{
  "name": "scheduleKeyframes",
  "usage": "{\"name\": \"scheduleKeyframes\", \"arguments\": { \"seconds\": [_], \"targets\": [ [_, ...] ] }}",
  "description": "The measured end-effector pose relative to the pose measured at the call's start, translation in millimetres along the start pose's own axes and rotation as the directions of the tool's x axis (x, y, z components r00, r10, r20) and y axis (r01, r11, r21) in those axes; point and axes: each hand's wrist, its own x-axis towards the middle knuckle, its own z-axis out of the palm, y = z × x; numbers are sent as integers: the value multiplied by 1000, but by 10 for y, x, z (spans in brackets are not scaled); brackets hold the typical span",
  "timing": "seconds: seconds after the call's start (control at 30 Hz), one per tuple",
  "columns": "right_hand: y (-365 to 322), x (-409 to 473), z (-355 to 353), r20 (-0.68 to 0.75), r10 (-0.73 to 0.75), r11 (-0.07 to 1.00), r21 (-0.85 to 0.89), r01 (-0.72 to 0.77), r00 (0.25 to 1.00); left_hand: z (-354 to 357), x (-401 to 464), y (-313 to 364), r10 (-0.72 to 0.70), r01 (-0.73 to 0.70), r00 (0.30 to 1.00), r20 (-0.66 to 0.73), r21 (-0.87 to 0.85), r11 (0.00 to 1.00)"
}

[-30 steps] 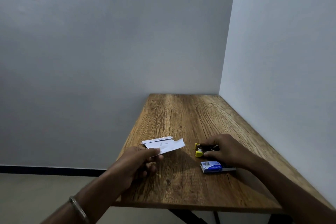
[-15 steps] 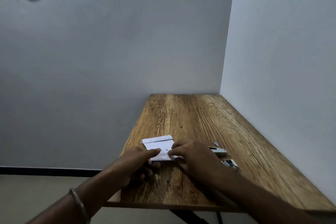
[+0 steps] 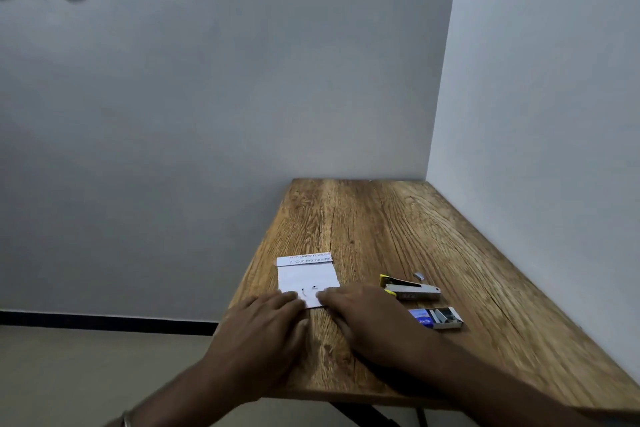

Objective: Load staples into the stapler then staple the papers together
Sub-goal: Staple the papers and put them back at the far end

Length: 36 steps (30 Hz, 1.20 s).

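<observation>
Now at the squaring of the papers [image 3: 307, 282], near the left edge of the wooden table [image 3: 398, 218] toward its near end: a white slip laid over a second sheet whose printed strip shows at the far side. Left hand [image 3: 263, 326] and right hand [image 3: 363, 319] both flat and spread, palms down, fingertips pressing the near edge of the slip from either side; nothing gripped by either. Two small dark marks between the fingertips, possibly staples already driven, too small to tell. Stapler [image 3: 410, 289], yellow-tipped with metal arm, just to the right of the right hand, resting shut on the table. Staple box [image 3: 437, 317], drawer slid open, nearer the front edge and apart from the stapler; a small grey piece [image 3: 418, 276] just beyond the stapler. For a clean result: keep one hand's fingertips pinning the stack, align near edges and corners flush before lifting, then free only the right hand for the stapler, lest the loose upper slip slide or skew.
</observation>
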Motion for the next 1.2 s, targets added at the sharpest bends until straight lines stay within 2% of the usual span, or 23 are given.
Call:
{"name": "scheduleKeyframes", "arguments": {
  "seconds": [0.2, 0.47, 0.63, 0.9, 1.2],
  "targets": [
    [-4, 279, -35, 148, 22, 999, -44, -16, 989, 30, 216, -223, -23, 23, 993, 112, 0, 1000],
    [129, 844, 63, 278, 91, 996, -19, -89, 956, 40, 790, -451, -73, 66, 987, 141, 57, 996],
    [310, 1172, 197, 312, 151, 989, -51, -142, 938, 124, 1247, -624, -96, 88, 986, 138, 60, 994],
    [799, 1717, 451, 383, 175, 981, 10, -194, 907, 261, 1989, -859, -139, 126, 978, 158, 88, 988],
    [1389, 2185, 703, 356, 194, 968, 84, -238, 914, 417, 2632, -994, -190, 192, 975, 114, 0, 981]
  ]
}}
